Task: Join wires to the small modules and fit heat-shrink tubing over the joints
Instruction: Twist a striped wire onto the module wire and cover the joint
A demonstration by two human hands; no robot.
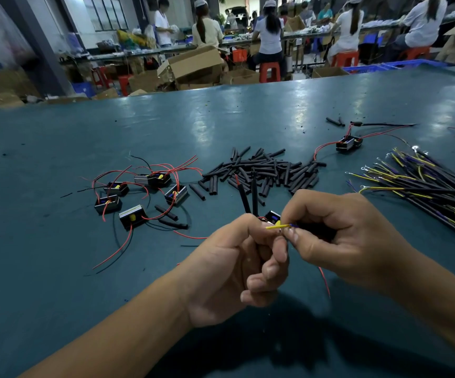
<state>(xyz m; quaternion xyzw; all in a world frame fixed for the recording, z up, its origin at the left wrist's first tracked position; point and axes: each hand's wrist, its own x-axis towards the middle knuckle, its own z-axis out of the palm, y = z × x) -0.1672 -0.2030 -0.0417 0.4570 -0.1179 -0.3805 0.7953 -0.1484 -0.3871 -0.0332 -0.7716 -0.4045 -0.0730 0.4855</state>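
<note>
My left hand (237, 268) and right hand (338, 236) pinch a yellow wire (276, 227) over the scuffed teal bench (57, 159), workers seated behind.

Your left hand (237, 266) grips a small black module (272, 216) with two black heat-shrink tubes (249, 197) standing up from it, while your right hand (338, 236) pinches a yellow wire (275, 227) against it. Loose tubes (264, 170) are heaped mid-tabletop, five red-wired modules (136, 195) cluster left, and a yellow-and-purple wire bundle (425, 184) lies right.
</note>
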